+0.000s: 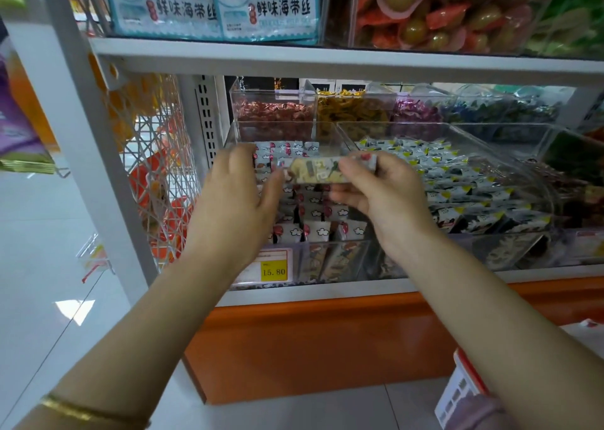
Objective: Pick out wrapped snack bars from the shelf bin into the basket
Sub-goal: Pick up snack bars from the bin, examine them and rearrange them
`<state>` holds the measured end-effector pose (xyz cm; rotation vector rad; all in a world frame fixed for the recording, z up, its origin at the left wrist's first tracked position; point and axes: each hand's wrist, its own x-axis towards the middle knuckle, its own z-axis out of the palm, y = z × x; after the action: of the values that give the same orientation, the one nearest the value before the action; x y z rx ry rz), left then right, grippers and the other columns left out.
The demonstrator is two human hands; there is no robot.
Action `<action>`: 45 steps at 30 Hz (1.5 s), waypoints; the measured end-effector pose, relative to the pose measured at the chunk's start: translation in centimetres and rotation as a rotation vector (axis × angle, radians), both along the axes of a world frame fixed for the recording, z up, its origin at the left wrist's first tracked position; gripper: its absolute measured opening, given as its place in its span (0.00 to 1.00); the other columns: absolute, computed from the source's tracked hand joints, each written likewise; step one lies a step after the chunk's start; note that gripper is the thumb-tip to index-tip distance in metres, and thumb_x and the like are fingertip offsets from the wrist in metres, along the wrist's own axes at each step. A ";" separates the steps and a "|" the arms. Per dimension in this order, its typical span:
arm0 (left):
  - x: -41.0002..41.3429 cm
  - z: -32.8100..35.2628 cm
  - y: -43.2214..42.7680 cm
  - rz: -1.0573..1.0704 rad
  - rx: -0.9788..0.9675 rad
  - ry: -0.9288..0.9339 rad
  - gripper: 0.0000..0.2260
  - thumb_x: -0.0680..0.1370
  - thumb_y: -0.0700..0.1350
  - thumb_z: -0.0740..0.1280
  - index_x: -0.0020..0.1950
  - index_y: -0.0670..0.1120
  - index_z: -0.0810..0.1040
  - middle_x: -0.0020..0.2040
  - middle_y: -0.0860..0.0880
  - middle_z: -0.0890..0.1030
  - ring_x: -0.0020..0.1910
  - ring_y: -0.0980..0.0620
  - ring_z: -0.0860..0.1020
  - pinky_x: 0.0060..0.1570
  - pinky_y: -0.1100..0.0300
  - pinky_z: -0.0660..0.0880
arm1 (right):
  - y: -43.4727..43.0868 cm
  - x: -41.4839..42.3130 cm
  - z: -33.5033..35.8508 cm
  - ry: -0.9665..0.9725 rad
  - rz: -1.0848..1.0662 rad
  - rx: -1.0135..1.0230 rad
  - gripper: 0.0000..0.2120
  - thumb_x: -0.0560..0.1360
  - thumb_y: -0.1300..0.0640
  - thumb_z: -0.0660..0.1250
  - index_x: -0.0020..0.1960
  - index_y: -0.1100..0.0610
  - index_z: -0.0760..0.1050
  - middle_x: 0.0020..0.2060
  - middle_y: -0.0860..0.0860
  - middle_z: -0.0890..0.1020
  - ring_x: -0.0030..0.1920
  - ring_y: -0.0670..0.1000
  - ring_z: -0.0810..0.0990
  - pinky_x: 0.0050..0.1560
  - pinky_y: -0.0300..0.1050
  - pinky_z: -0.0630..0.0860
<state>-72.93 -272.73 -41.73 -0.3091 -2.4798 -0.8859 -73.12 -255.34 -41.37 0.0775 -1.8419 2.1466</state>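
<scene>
The bin (340,259) is clear, glossy hard plastic. The snack bar (322,168) wears shiny printed film. The shelf (294,61) looks like smooth white-painted metal, its side mesh (157,168) thin white wire. The base panel (310,341) is glossy orange, the floor (42,233) polished pale tile. The bracelet (85,411) is bright gold-coloured metal.

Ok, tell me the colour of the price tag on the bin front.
The price tag is yellow with dark digits and a red border; the head view shows it.
</scene>
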 end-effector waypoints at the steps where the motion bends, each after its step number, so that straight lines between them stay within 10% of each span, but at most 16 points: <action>1: -0.5 -0.1 -0.2 0.055 -0.228 0.034 0.25 0.79 0.57 0.52 0.70 0.43 0.65 0.68 0.43 0.69 0.66 0.43 0.67 0.63 0.47 0.67 | 0.0 -0.8 0.4 0.000 -0.046 0.026 0.07 0.74 0.63 0.67 0.51 0.64 0.74 0.44 0.57 0.81 0.36 0.50 0.82 0.37 0.41 0.81; 5: -2.0 -1.2 -0.7 0.115 -0.654 -0.070 0.36 0.74 0.64 0.34 0.75 0.47 0.56 0.75 0.45 0.60 0.76 0.47 0.52 0.73 0.45 0.44 | -1.3 -4.9 1.6 0.051 -0.197 0.211 0.11 0.74 0.62 0.68 0.55 0.64 0.72 0.50 0.58 0.80 0.40 0.53 0.83 0.41 0.46 0.82; 12: -2.6 -2.6 -0.9 0.134 -0.764 -0.024 0.40 0.72 0.64 0.26 0.75 0.52 0.60 0.74 0.49 0.65 0.74 0.50 0.59 0.72 0.44 0.40 | -4.9 -12.1 2.5 0.166 -0.181 0.737 0.18 0.75 0.58 0.67 0.62 0.63 0.70 0.61 0.57 0.76 0.62 0.56 0.74 0.60 0.50 0.74; 20: -2.7 -2.6 -0.8 0.123 -0.741 0.002 0.40 0.72 0.64 0.26 0.74 0.51 0.61 0.74 0.49 0.65 0.74 0.50 0.60 0.72 0.45 0.40 | -7.0 -15.9 2.1 0.147 -0.030 1.256 0.08 0.73 0.57 0.69 0.50 0.61 0.77 0.43 0.50 0.78 0.42 0.47 0.74 0.38 0.36 0.67; 25: -2.7 -2.6 -0.8 0.116 -0.724 0.016 0.40 0.73 0.63 0.27 0.74 0.51 0.62 0.73 0.48 0.66 0.73 0.50 0.61 0.72 0.44 0.40 | -7.6 -16.8 1.0 0.075 0.120 1.673 0.13 0.79 0.55 0.58 0.59 0.51 0.78 0.65 0.53 0.73 0.66 0.57 0.66 0.66 0.58 0.60; 30: -2.7 -2.6 -0.7 0.109 -0.712 0.012 0.41 0.71 0.63 0.26 0.74 0.51 0.62 0.73 0.48 0.66 0.74 0.49 0.60 0.73 0.44 0.40 | -7.4 -18.4 2.3 0.071 0.043 1.289 0.10 0.78 0.63 0.58 0.54 0.57 0.76 0.52 0.53 0.79 0.54 0.52 0.77 0.55 0.47 0.74; 38: -2.6 -2.5 -0.7 0.112 -0.691 0.009 0.41 0.71 0.62 0.26 0.74 0.51 0.62 0.74 0.47 0.66 0.74 0.49 0.60 0.73 0.44 0.40 | -8.3 -20.4 0.0 0.123 -0.179 1.681 0.06 0.75 0.55 0.67 0.51 0.54 0.78 0.54 0.51 0.79 0.64 0.56 0.67 0.63 0.55 0.66; 45: -2.6 -2.4 -0.7 0.117 -0.676 -0.009 0.41 0.70 0.63 0.26 0.73 0.51 0.63 0.73 0.48 0.67 0.73 0.50 0.61 0.72 0.46 0.39 | -7.1 -19.1 2.8 0.137 -0.096 1.064 0.03 0.76 0.57 0.65 0.48 0.56 0.74 0.45 0.51 0.78 0.45 0.48 0.77 0.49 0.41 0.77</action>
<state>-75.50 -273.46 -44.11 -0.3724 -2.7022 0.0242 -92.23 -262.42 -38.60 0.3405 -2.5853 0.8654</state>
